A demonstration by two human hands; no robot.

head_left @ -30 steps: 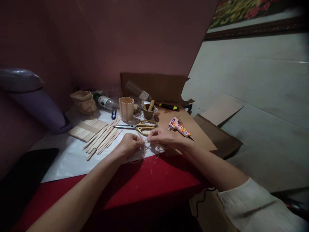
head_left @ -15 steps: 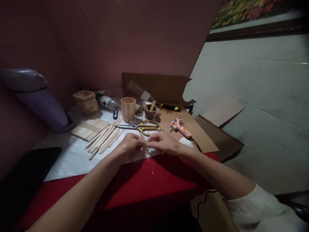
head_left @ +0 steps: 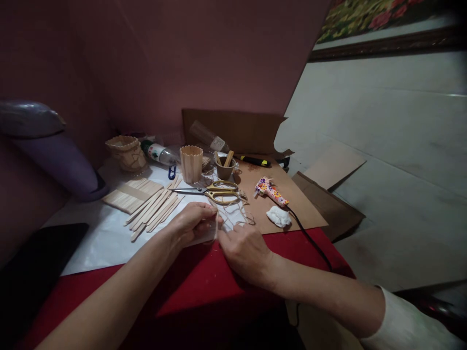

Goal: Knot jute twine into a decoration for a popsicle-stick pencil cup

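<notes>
A length of thin twine (head_left: 217, 224) runs between my two hands over the table's front edge. My left hand (head_left: 195, 221) pinches its upper end between thumb and finger. Lower and to the right, my right hand (head_left: 246, 250) is closed on the twine, knuckles up. Just beyond the hands lie scissors (head_left: 219, 191) with gold handles, blades pointing left. More loose twine (head_left: 248, 217) curls beside my right hand. Left of my left hand are several loose wooden craft sticks (head_left: 155, 211), with a paper-banded bundle of sticks (head_left: 133, 194) behind them.
A craft-stick cup (head_left: 191, 164), a small pot (head_left: 225, 170) holding sticks, and a twine-decorated container (head_left: 126, 153) stand farther back. On cardboard at right are a patterned glue gun (head_left: 272, 191), a white wad (head_left: 278, 217) and a yellow-black cutter (head_left: 255, 161). A plastic bottle (head_left: 160, 153) lies at back.
My right hand has moved down and toward me, turning knuckles up and drawing the twine downward. My left hand stays nearly in place. The white wad is now uncovered.
</notes>
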